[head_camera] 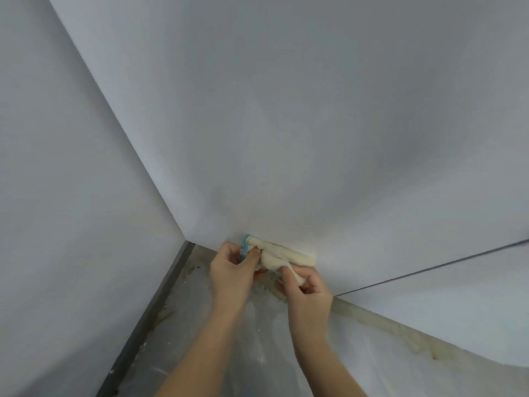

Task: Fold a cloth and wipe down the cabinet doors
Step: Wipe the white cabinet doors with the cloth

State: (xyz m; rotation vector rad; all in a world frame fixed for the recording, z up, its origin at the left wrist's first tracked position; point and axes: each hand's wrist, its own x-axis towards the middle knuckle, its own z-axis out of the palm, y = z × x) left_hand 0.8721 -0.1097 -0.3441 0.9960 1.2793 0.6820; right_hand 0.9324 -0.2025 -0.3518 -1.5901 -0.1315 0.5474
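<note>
At the door's foot: cloth [286, 257], cream, bunched into a rough roll, lying along the lowest edge of the door [315, 124], just right of the corner.
Trim [245, 247]: blue, on the end of the cloth nearest the corner.
Left hand [229, 270]: in front of the door's foot, fingers curled round the trimmed end of the cloth, thumb side up.
Right hand [307, 293]: lower than the left and farther from the corner, pinching a drawn-out fold of the cloth between thumb and fingers.
Contact: the roll seems to press against the door, though blur leaves this uncertain.
Door: plain white, filling the upper view above both hands.
Seam [429, 267]: thin dark line running from beside the right hand to the right edge, dividing the door from a second white panel [458, 310].
Wall [57, 196]: white, meeting the door's left edge in a corner.
Strip [160, 305]: dark grey, along the wall's foot, running from the door's corner toward the viewer.
Floor [200, 325]: grey and glossy, below the door, under both forearms.
Stain [400, 328]: yellowish-brown smears along the door's foot, beneath the hands and onward to the right.
</note>
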